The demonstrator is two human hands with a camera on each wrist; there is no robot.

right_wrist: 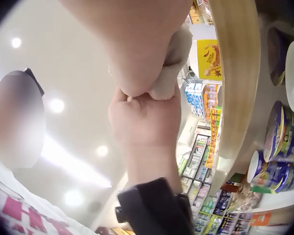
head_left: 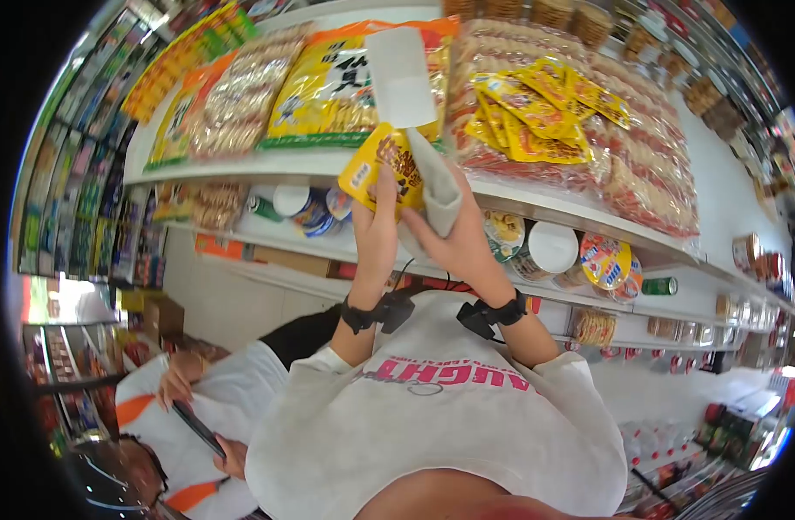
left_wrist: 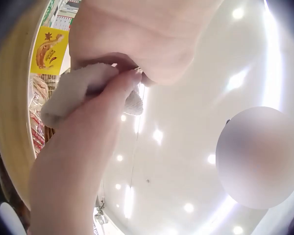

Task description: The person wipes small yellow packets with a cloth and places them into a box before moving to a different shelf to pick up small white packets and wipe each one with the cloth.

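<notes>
Left hand (head_left: 377, 232) pinches packet (head_left: 404, 161); right hand (head_left: 463, 238) grips cloth (head_left: 435, 182).
Packet appears light, flexible, slick; best held by near edge.

The gap between the left hand (head_left: 376, 230) and right hand (head_left: 462, 247) is taken up by a packet (head_left: 361, 173) and cloth (head_left: 438, 195). Ahead, the shelf (head_left: 250, 165) bars a low reach; above it, bags (head_left: 315, 100), a sheet (head_left: 403, 82) and a pile (head_left: 536, 113) crowd the way, with bare shelf at the right end. Cups (head_left: 553, 247) obstruct the space beneath. Air is free between the forearms; to the left, a second person (head_left: 207, 416) stands in the way
</notes>
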